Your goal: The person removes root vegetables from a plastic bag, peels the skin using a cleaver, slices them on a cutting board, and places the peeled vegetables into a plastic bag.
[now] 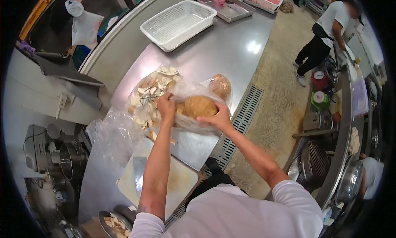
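Steel worktop point(239, 44), with a rounded brown lump point(199, 107) in a slippery bag

Speckled floor point(276, 101) and a slotted metal drain point(248, 110) run to the right of the pale cutting board point(181, 180), the landmark here; the worktop's brushed sheen spreads beyond it. The brown lump lies just beyond the board, toward its right, inside or under a clear plastic bag point(187, 89); which of the two is hard to tell.

The left hand point(166, 106) has its fingers bunched, seemingly pinching thin film at the lump's left. The right hand point(218, 117) cups the lump's right end, thumb and fingers set apart.

The lump looks dense, fairly heavy and firm, with a smooth, matt skin; the film should slide and crease easily. A broad grip under both ends would probably serve better than hauling on the plastic, which could stretch or tear.

Beyond the board's left lie thin, pale, brittle-looking slices point(142, 98) with darker edges. Left of the board sits glossy, crumpled plastic point(117, 132); a flat metal blade point(139, 172) rests on the board itself. Far beyond the board stands a stiff, latticed white basket point(177, 25).
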